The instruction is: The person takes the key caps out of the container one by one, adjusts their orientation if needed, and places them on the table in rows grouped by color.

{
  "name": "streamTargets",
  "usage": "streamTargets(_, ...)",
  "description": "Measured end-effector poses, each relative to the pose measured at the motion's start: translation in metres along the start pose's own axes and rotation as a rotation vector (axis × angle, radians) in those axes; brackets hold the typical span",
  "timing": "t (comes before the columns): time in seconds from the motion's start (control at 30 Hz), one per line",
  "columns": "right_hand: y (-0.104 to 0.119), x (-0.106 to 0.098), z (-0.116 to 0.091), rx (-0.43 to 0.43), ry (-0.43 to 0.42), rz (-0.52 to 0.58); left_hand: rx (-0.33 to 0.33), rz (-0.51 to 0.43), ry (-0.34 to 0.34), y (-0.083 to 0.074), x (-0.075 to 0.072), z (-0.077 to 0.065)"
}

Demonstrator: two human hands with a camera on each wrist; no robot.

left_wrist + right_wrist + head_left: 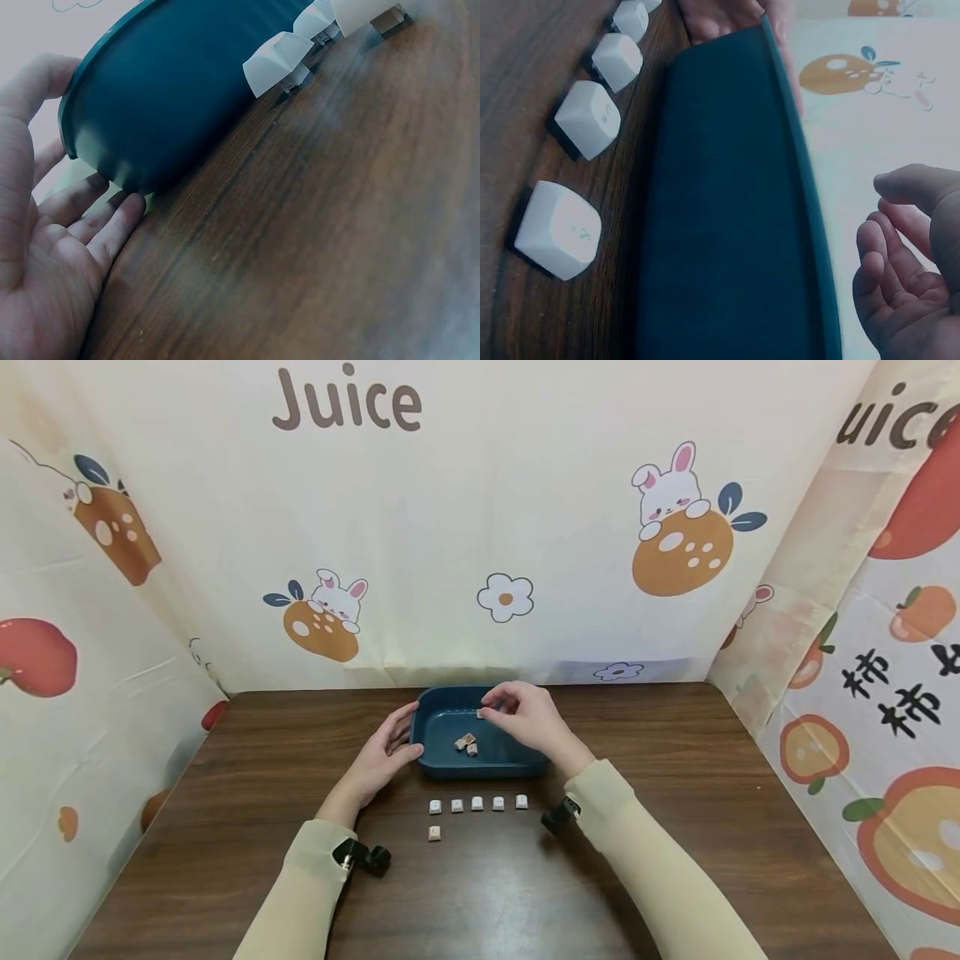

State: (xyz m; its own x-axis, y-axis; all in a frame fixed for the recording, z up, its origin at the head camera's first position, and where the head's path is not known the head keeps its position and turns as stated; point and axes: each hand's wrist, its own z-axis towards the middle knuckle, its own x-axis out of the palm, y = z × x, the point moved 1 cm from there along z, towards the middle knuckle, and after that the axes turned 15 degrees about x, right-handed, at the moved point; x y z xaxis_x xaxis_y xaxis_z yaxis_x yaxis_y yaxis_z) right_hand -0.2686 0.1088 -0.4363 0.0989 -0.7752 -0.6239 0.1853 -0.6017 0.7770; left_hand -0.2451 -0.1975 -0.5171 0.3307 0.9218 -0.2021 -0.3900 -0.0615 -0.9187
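Note:
My left hand (385,745) grips the left end of a dark teal tray (480,771). Its thumb is at the rim, and its other fingers lie along the end wall in the left wrist view. My right hand (525,714) is over the tray's back right part, thumb and forefinger tips close together. A small keycap (481,714) shows right at those tips; I cannot tell whether they pinch it. The right wrist view shows the fingers beyond the rim, no keycap between them. Several beige-brown keycaps (469,739) lie in a cluster on the tray floor.
In front of the tray, a row of white keycaps (477,804) lies on the brown wooden table (660,827). One more keycap (434,833) lies below the row's left end. A printed cloth (450,510) hangs behind and at both sides.

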Motion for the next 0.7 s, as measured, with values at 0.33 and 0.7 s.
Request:
streamTargets(0.33,-0.009,0.019,0.023,0.032,0.097,0.021,0.002,0.008,-0.005,0.002,-0.001,-0.001)
streamTargets(0.7,-0.026,0.031,0.031,0.088,0.222,-0.021,0.008,0.005,0.003,0.002,-0.001,0.0)
